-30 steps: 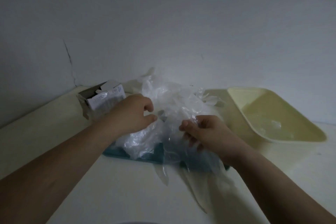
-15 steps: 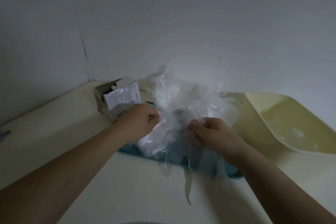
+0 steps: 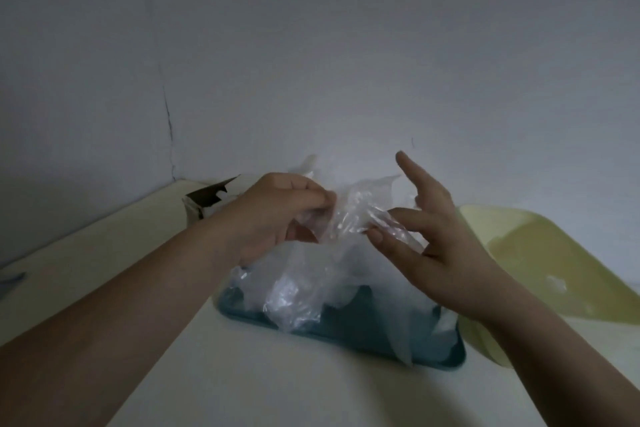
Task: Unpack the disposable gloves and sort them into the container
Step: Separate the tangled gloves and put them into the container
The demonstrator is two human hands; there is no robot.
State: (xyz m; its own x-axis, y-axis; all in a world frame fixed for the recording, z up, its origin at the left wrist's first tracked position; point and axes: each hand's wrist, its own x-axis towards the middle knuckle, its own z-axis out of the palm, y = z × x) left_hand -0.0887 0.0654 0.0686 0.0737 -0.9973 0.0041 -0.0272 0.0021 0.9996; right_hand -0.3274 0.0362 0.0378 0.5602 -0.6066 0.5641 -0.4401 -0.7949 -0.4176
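Dim grey wall [image 3: 346, 45] with a crack near its corner backs a pale tabletop [image 3: 242, 374]. On the tabletop a teal tray [image 3: 346, 334] sits in front of the person, with an opened cardboard box [image 3: 199, 204] behind it to the left and a yellow basin [image 3: 540, 243] just beside it to the right.

The change is in the hands. 1 second ago both are low and curled into the heap of clear gloves [image 3: 349, 218]. Now they are raised, and a bunch of film stretches between them above the tray.

The left hand [image 3: 273, 218] grips its side of the bunch with curled fingers and the thumb pressed against them. The right hand [image 3: 436, 253] is no longer bunched. Its index finger points up and away, and its thumb and 1 bent finger appear to pinch a thin edge of the film. The film blurs here, so that pinch is a judgement.

Most of the gloves are in and over the tray, and some drape across its near rim onto the tabletop. A small pale scrap [image 3: 554, 284] lies in the basin, but it is too unclear to call a glove.

This reads as the start of separating 1 glove or a few from the tangle, not as placing. The sorting looks barely begun. The pictures do not settle whether the tray or the basin is the target container. Thin film clings to itself, so several layers are likely to come up together.
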